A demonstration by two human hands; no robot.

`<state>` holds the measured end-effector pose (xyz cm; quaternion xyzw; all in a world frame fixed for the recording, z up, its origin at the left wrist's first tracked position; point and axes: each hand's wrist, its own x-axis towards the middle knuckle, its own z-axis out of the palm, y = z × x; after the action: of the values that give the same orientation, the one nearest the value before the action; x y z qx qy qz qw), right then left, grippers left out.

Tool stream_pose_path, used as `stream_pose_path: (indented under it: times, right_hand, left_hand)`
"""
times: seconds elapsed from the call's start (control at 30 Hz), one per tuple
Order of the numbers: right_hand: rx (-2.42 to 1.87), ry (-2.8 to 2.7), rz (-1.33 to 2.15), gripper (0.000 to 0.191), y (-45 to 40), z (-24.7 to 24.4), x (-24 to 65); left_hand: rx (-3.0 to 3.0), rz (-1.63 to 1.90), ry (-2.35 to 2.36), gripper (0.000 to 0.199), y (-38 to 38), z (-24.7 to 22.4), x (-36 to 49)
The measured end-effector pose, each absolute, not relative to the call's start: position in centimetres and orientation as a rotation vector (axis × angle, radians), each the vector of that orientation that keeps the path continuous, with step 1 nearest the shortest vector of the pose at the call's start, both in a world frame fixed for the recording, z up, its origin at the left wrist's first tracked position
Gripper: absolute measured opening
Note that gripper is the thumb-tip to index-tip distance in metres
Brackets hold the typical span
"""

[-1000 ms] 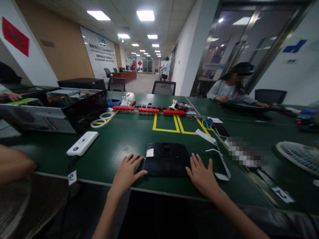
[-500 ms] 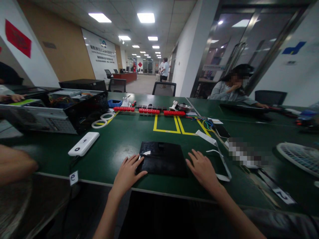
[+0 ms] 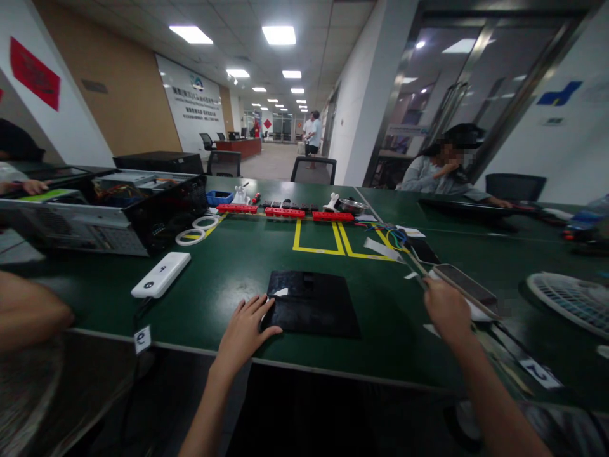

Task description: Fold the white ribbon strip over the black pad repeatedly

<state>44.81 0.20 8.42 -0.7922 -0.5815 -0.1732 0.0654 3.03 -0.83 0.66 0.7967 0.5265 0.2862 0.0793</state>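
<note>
A thin, glossy black panel (image 3: 316, 308) lies flat on the table in front of me, with a small white patch at its upper left. My left hand (image 3: 250, 327) rests at the panel's left edge, its fingers spread and the thumb over the near corner. Off to the right, my right hand (image 3: 447, 308) is closed around a white strip (image 3: 380, 249), whose flat end sticks out beyond my fingers. The fingertips and the gripped part are hidden. A phone (image 3: 466, 284) on a white block is right beside this hand.
A white power bank (image 3: 160, 275) with a cable lies at left, near another person's arm (image 3: 31, 311). Behind it stands an opened computer case (image 3: 95, 212). Red strips (image 3: 285, 212) and yellow tape cross the far side. A white fan (image 3: 571, 308) is at right.
My right hand has moved right, away from the panel, and closed on the white strip, which has shifted and bunched up. My left hand and the black panel stay put.
</note>
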Motion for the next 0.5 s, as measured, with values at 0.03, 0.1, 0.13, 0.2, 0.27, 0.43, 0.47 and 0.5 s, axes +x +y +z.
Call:
stream_pose_path:
  times: [0.03,0.1,0.13,0.2,0.27,0.43,0.47,0.5]
  right_hand:
    - [-2.261,-1.795,-0.558,0.037,-0.1,9.0,44.0]
    - [-1.917,-1.908,-0.61,0.036,-0.9,10.2,41.9]
    - [-1.742,-1.962,-0.618,0.036,-1.5,10.8,40.7]
    - [-1.467,-2.068,-0.589,0.036,-2.7,11.8,38.1]
    - [-1.259,-2.177,-0.542,0.035,-3.8,12.3,35.6]
    - [-0.797,-2.488,-0.522,0.032,-4.8,11.2,31.4]
    - [-0.743,-2.516,-0.559,0.032,-4.6,10.6,30.9]
    - [-0.705,-2.527,-0.606,0.032,-4.4,10.0,30.6]
  left_hand:
    - [2.315,0.915,1.546,0.058,-0.8,0.7,3.0]
    - [2.118,1.071,1.471,0.054,-0.7,0.9,2.7]
    - [1.989,1.166,1.421,0.052,-0.7,1.1,2.5]
    - [1.667,1.365,1.269,0.054,-0.6,1.3,2.0]
    - [1.311,1.493,1.045,0.064,-0.7,1.8,1.5]
    - [0.934,1.218,0.669,0.075,-2.6,3.4,1.1]
    - [0.972,1.117,0.666,0.072,-3.1,3.7,1.3]
    - [1.038,1.034,0.687,0.067,-3.7,4.0,1.6]
